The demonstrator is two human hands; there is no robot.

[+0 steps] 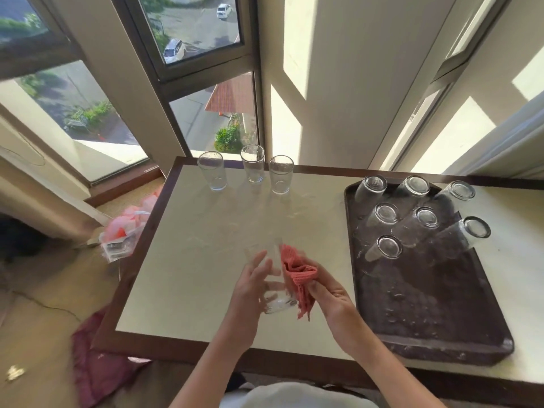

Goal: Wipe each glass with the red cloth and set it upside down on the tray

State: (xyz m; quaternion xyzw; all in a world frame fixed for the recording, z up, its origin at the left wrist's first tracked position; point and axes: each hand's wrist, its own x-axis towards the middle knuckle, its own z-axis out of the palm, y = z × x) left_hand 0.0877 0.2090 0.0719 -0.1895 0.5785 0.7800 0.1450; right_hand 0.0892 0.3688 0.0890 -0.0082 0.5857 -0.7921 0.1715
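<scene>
My left hand [250, 285] grips a clear glass [278, 300] above the near middle of the table, its mouth tilted away from me. My right hand [331, 293] holds the red cloth [297, 275] bunched against the glass's right side. Three upright glasses stand at the table's far edge: one on the left [212, 174], one in the middle [253, 163], one on the right [281, 174]. On the dark tray [426, 319] at the right, several glasses [387, 214] stand upside down in its far half.
The white-topped table [191, 260] has a brown frame and stands against tall windows. A plastic bag with pink items [126, 231] lies on the floor to the left. A dark red cloth [97, 366] lies on the floor near the table's front left corner. Water drops dot the tray's near half.
</scene>
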